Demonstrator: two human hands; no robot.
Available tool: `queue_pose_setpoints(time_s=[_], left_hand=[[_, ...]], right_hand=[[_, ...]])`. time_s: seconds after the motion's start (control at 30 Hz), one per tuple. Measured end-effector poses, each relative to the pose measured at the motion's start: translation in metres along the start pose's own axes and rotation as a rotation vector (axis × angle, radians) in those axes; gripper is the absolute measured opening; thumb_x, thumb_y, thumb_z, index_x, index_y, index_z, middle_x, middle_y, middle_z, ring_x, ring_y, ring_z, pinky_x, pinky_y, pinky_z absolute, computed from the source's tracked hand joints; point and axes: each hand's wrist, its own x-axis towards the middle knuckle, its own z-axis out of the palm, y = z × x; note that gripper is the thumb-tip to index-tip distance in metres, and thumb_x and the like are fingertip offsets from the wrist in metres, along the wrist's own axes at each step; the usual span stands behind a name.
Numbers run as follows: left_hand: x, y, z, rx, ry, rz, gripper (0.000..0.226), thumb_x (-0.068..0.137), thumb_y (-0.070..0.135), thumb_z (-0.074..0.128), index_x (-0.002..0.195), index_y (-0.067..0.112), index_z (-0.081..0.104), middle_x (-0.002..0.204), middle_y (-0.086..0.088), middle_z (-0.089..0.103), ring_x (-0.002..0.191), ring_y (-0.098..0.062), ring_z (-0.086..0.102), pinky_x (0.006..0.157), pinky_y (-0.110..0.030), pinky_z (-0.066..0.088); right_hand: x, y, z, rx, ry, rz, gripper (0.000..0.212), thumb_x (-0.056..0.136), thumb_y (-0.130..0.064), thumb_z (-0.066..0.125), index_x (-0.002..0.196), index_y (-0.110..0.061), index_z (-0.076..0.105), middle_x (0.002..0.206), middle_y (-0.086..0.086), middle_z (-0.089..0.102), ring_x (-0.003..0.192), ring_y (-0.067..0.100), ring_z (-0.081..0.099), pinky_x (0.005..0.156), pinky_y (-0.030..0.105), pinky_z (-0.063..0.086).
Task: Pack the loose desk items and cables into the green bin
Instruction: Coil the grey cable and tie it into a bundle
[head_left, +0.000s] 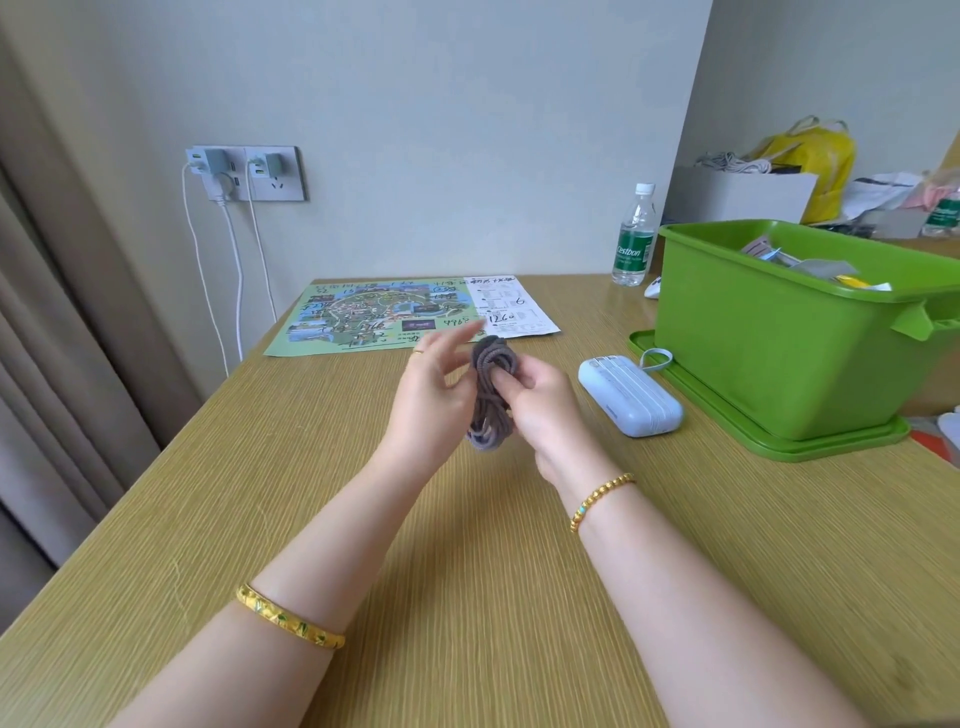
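Right hand (540, 402) grip pinches coiled cable (491, 387) mid-bundle; left hand (434, 384) fingers spread, prob. touching coil.

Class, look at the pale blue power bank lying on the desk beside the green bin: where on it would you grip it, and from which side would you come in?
Grip the power bank across its short width, on the two long sides, coming from above. It lies flat with its top clear; the green bin and the lid under it crowd its far end.

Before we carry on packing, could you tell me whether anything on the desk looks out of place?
Only slightly: the green bin sits on its own lid, at the desk's right edge; part of the lid may overhang it.
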Motion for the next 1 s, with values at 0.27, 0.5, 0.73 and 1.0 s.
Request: queue_pose_setpoints(time_s=[0.27,0.5,0.73,1.0], left_hand=[[0.0,-0.014,-0.01,-0.206,-0.137,-0.389,0.026,0.096,0.028,0.047,0.117,0.017,0.059,0.105,-0.003,0.066,0.088,-0.016,0.066,0.063,-0.027,0.058],[0.0,-0.012,-0.01,-0.529,-0.095,-0.537,0.02,0.096,0.024,0.047,0.093,0.016,0.065,0.078,0.001,0.069,0.069,-0.008,0.064,0.06,-0.022,0.056],[0.026,0.027,0.009,-0.604,0.088,-0.435,0.029,0.093,0.018,0.054,0.12,0.008,0.052,0.092,-0.002,0.061,0.072,-0.009,0.061,0.06,-0.019,0.05],[0.069,0.107,0.097,-0.256,-0.17,-0.149,0.025,0.095,0.027,0.048,0.116,0.018,0.058,0.087,0.012,0.06,0.059,0.02,0.054,0.053,0.003,0.037]], right_hand=[[0.0,-0.009,-0.008,0.15,-0.132,0.116,0.022,0.096,-0.009,0.045,0.112,-0.004,0.06,0.105,0.014,0.065,0.089,0.022,0.064,0.085,0.041,0.052],[-0.003,-0.01,-0.017,0.072,-0.253,0.094,0.042,0.098,-0.017,0.043,0.14,-0.015,0.04,0.14,0.0,0.048,0.127,0.01,0.045,0.112,0.038,0.031],[-0.008,-0.035,-0.017,-0.04,-0.241,-0.021,0.032,0.095,-0.02,0.05,0.126,-0.025,0.047,0.11,-0.004,0.062,0.094,0.006,0.06,0.072,0.02,0.05],[0.016,-0.106,-0.117,-0.372,0.28,-0.242,0.033,0.088,-0.026,0.057,0.118,-0.016,0.048,0.094,0.004,0.064,0.08,0.019,0.057,0.073,0.032,0.044]])
